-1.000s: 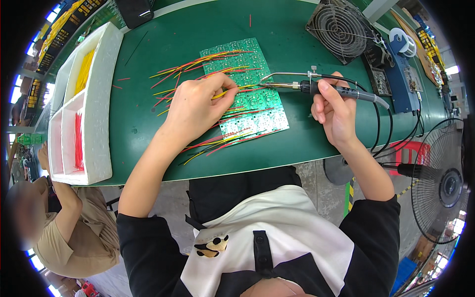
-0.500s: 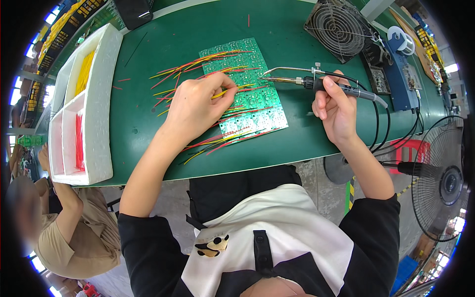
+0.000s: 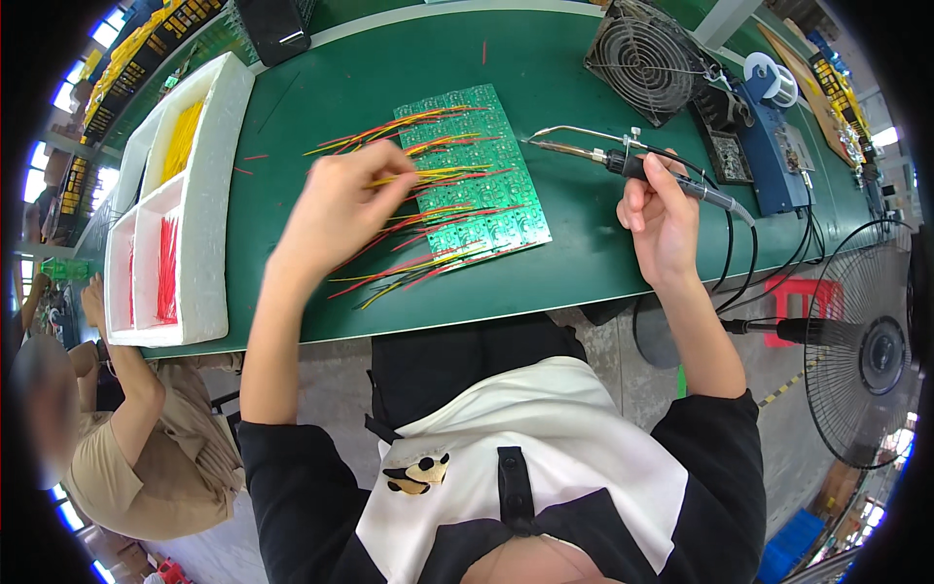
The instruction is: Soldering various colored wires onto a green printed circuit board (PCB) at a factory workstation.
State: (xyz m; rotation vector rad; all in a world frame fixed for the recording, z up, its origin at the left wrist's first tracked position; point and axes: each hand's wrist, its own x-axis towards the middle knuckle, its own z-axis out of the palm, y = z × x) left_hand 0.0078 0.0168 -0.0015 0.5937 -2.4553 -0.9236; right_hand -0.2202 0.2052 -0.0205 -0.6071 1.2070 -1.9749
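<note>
Head view; clock positions are taken from the centre of the green circuit board [image 3: 477,159], with 12 toward the top edge. The board lies flat on the green bench [image 3: 409,49], ahead of your torso. Red, yellow and dark wires [image 3: 368,134] cross its face and fan out toward 9 o'clock; they overlap too closely to be counted.

Your left hand [image 3: 341,204] is at 9 o'clock, thumb and forefinger pinched on a yellow wire [image 3: 389,181]. The pads are concealed, so you cannot verify how firm the pinch is; the hand also masks part of the wires beneath it.

Your right hand [image 3: 662,209], at 3 o'clock, grasps the soldering iron [image 3: 613,162] by its handle; your fingers cover part of that handle. The iron's tip points toward the board and appears just beside its edge at 2 o'clock. Its height above the bench cannot be determined.

The white foam tray [image 3: 211,209] is at 9 o'clock, with yellow and red wires in separate compartments; its walls hide part of the contents. The fan with a round grille [image 3: 642,63] is at 2 o'clock. The black object [image 3: 275,29] at 10 o'clock is cut off by the upper edge.
</note>
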